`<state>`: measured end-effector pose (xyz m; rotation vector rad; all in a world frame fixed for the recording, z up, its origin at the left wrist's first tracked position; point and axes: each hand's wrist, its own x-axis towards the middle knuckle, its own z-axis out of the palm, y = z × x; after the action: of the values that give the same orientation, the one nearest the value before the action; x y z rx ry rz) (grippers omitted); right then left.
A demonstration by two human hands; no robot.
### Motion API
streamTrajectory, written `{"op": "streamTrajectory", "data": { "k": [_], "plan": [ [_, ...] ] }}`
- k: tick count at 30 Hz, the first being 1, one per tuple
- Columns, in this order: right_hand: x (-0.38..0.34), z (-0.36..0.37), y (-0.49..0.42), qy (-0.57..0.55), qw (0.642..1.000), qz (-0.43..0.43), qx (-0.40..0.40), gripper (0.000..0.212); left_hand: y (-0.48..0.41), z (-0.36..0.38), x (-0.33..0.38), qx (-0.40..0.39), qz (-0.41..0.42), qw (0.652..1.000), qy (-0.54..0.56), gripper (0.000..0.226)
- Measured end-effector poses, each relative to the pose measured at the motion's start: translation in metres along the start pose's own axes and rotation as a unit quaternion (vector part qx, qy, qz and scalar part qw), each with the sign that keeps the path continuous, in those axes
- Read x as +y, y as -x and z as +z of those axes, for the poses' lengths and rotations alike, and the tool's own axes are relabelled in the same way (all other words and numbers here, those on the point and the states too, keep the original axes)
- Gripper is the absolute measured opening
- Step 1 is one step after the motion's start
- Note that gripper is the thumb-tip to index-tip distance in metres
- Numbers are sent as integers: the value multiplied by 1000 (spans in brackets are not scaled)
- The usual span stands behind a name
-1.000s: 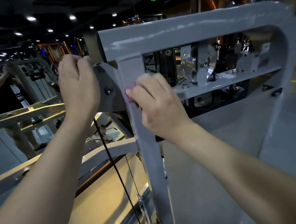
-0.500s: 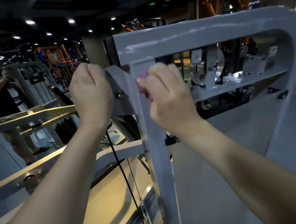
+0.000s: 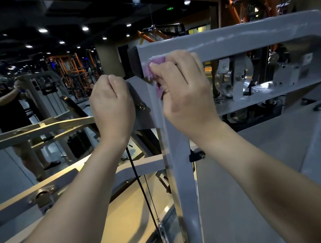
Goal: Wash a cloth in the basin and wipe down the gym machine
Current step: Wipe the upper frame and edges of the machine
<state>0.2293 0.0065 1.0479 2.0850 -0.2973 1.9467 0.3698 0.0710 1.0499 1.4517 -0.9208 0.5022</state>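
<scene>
Dim gym behind; right hand [image 3: 184, 91] grips purple cloth [image 3: 155, 71] against grey machine frame [image 3: 245, 34], left hand [image 3: 113, 106] fisted just beside it

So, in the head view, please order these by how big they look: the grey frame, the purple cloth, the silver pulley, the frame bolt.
1. grey frame, by far the largest.
2. silver pulley.
3. purple cloth, partly hidden under the right hand, so its rank against the pulley is unsure.
4. frame bolt, smallest.

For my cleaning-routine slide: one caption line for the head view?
Right hand presses a purple cloth against the grey machine frame at its upper corner; left hand, curled, rests beside it.
</scene>
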Motion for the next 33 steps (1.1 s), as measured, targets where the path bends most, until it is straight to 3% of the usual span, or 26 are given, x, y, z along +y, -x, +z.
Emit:
{"op": "streamTrajectory", "data": {
  "k": [3,8,12,18,33],
  "plan": [
    [-1,-2,1,-9,1000,16,15,25,-1,1,0,4,-5,1000,-2,36],
    [-8,5,-18,-21,999,-39,-1,20,-1,2,-3,3,-3,1000,1,36],
    [-4,0,-7,-16,1000,2,-6,22,-1,2,-4,4,6,1000,4,35],
    [-3,4,-28,-7,1000,-3,18,19,0,1,-2,2,-3,1000,5,35],
    [-8,1,-9,-14,998,-39,-41,23,1,1,0,14,-8,1000,6,36]
  ]
}}
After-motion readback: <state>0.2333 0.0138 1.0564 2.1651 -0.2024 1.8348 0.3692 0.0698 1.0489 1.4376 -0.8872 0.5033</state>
